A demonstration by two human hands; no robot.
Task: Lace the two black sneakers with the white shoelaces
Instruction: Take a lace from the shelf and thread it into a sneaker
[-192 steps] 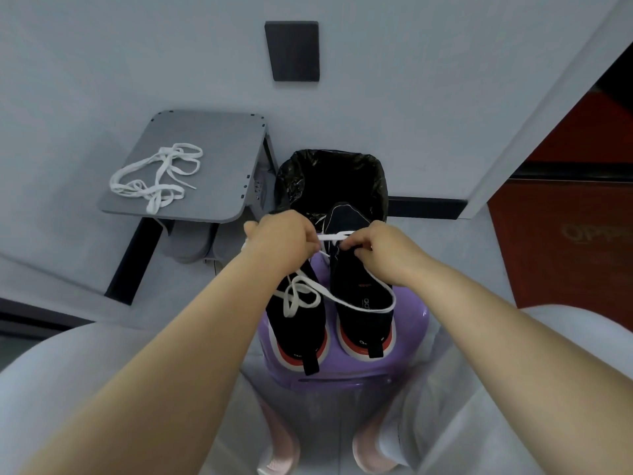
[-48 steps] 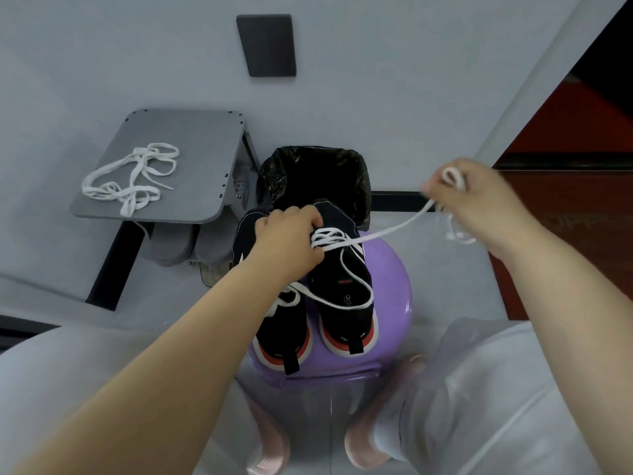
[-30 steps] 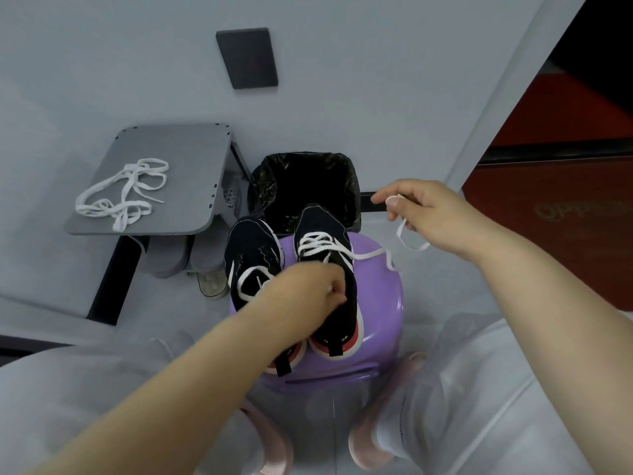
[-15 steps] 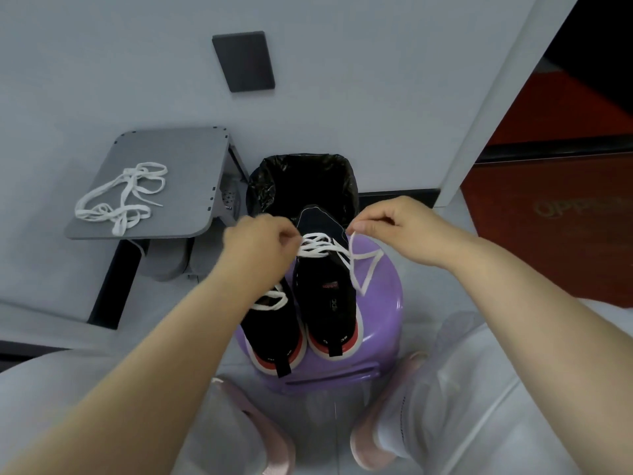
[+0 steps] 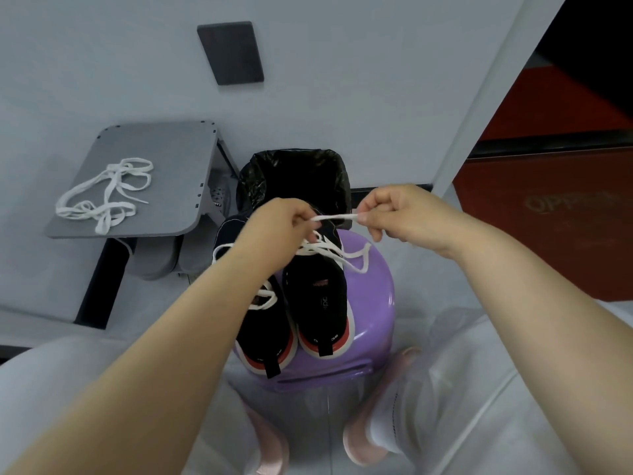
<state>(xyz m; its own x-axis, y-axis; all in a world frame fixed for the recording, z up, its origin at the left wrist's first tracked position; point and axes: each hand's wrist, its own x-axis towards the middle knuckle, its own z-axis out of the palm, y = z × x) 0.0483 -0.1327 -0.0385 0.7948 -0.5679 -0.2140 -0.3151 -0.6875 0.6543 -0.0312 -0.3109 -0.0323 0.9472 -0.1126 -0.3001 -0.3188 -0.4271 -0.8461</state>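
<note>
At six o'clock of the view, light trousers [image 5: 462,389] and a pair of pink slippers [image 5: 363,447] frame a purple stool [image 5: 373,303]. The two black sneakers stand side by side on it, heels toward the person and toes pointing to twelve. The left sneaker [image 5: 263,337] is partly covered by the left forearm, with a loop of white lace showing on it. The right sneaker [image 5: 318,296] carries white lettering on its upper that is too small to read. Its shoelace [image 5: 334,218] crosses near the toe, throws a slack loop over the stool at three o'clock, and rises to both hands. The left hand [image 5: 277,222] has curled fingers nipping one end of a short taut stretch. The right hand [image 5: 404,214] clamps the other end between thumb and forefinger, its remaining fingers folded in. Past the toes sits a black-lined bin [image 5: 294,176]. At ten o'clock a grey side table [image 5: 164,145] holds a spare lace [image 5: 106,193] in a loose tangle. A dark panel [image 5: 231,53] hangs on the wall at twelve, and a red board [image 5: 548,234] at two o'clock shows faint letters beginning "OPP".
</note>
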